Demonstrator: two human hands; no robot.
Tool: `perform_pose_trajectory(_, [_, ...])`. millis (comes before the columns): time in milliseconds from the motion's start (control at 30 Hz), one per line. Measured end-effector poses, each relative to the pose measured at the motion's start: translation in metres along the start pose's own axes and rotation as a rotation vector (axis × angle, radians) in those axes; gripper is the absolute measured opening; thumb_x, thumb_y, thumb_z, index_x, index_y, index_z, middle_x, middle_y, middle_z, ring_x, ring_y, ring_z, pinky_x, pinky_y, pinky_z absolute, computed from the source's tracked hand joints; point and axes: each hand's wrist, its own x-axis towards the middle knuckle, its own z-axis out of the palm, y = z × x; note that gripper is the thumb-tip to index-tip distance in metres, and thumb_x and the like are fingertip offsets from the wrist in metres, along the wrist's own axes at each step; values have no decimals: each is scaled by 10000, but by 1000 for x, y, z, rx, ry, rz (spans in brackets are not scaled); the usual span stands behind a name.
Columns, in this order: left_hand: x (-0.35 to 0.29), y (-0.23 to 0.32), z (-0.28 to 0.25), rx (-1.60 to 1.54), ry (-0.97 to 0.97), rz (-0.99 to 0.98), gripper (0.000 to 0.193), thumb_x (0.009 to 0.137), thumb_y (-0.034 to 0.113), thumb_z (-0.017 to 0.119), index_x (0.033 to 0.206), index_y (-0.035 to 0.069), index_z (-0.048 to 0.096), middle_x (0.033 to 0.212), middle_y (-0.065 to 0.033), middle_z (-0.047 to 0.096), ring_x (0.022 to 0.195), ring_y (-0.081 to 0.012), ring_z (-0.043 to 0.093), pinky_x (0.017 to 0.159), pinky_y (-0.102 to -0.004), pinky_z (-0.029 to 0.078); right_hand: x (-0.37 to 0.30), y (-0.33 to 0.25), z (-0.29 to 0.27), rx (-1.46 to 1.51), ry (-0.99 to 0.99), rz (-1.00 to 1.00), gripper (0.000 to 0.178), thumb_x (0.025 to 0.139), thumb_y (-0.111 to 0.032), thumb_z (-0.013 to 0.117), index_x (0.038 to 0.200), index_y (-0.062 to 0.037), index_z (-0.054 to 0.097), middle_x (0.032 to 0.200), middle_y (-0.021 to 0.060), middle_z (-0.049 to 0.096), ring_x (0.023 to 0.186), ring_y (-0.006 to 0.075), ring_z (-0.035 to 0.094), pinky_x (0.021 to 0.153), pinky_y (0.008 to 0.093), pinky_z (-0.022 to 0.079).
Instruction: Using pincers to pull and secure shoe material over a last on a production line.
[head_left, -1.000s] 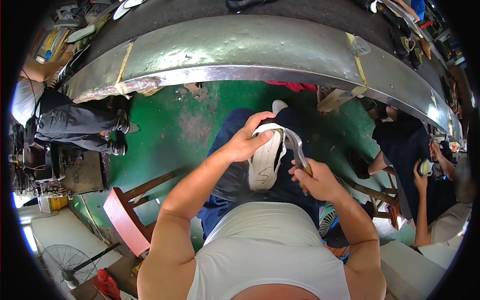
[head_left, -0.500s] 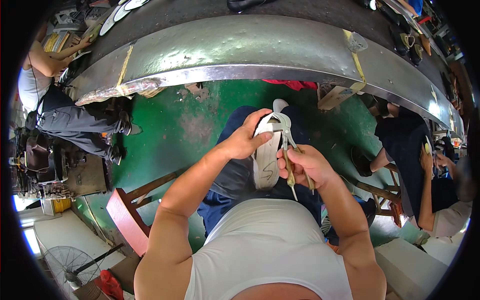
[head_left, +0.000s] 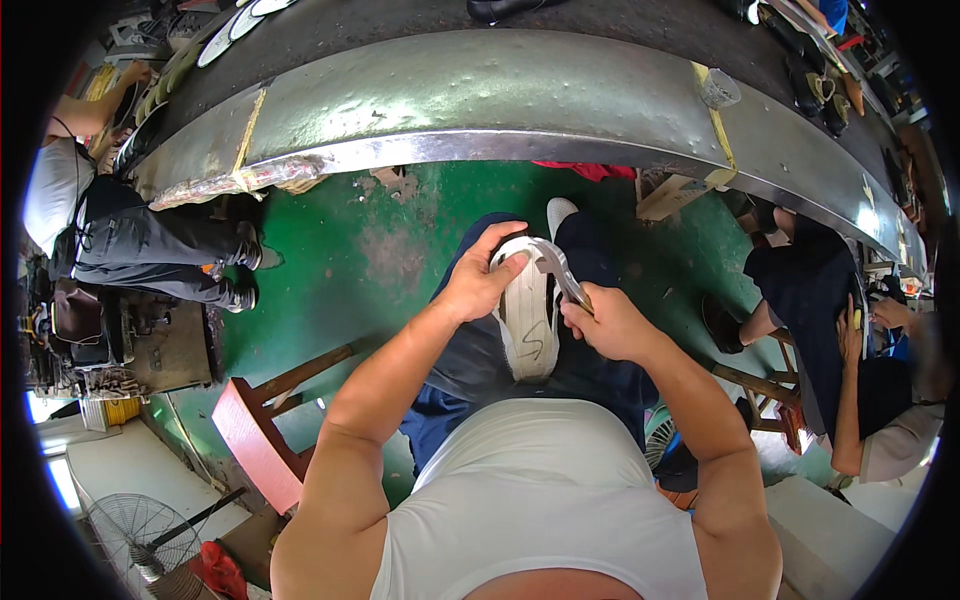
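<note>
Pincers [head_left: 573, 286] reach the toe edge of a white shoe [head_left: 526, 325], bottom-up over the lap [head_left: 460, 350]; right hand [head_left: 612, 322] has its grip wrapped round them, left hand [head_left: 478, 286] clamps the toe. Looks partway imo: side gapes, no outsole yet.

The right hand [head_left: 612, 322] is mostly hiding the handles of the pincers [head_left: 563, 272]; the left hand [head_left: 482, 280] is covering part of the white shoe [head_left: 526, 315]. The top edge is cutting off a black shoe [head_left: 497, 11].
</note>
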Motion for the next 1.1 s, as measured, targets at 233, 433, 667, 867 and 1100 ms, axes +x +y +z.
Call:
perform_pose_trajectory(233, [-2, 10, -2, -129, -1, -81, 420, 958, 75, 638, 1360, 87, 519, 1222, -51, 565, 1106, -122, 518, 978, -274, 424, 10, 26, 18, -516, 388, -301, 228, 936, -221, 617, 936, 3, 574, 819, 196, 661, 740, 406, 653, 660, 473, 516])
perform_pose_trajectory(433, [-11, 15, 19, -180, 113, -89, 387, 950, 56, 643, 1325, 76, 551, 1217, -35, 568, 1094, -111, 533, 963, -272, 444, -34, -10, 14, -810, 303, -128, 212, 909, -198, 644, 989, -11, 584, 804, 191, 660, 721, 395, 650, 638, 466, 512])
perform_pose_trajectory(667, [-35, 59, 28, 55, -45, 356, 485, 932, 66, 635, 1394, 21, 494, 1428, -155, 498, 1316, -236, 477, 1106, -352, 352, -76, -2, -2, -114, 319, -317, 223, 925, -151, 624, 1094, -5, 624, 797, 91, 668, 672, 208, 640, 650, 344, 505])
perform_pose_trajectory(867, [-79, 63, 49, 526, -72, 556, 809, 744, 48, 815, 1454, -4, 431, 1436, -292, 439, 1335, -416, 461, 1082, -424, 395, -14, 1, 22, 385, 347, -620, 197, 999, -146, 534, 1137, -16, 480, 1271, 223, 608, 1098, 242, 618, 953, 349, 473])
perform_pose_trajectory(1100, [-106, 44, 62, 663, 177, 529, 802, 647, 107, 907, 1346, 31, 521, 1175, -170, 536, 1027, -308, 587, 823, -396, 537, -10, -16, 26, 164, 295, -627, 171, 999, -147, 525, 1100, -21, 472, 1130, 208, 665, 993, 257, 662, 881, 371, 512])
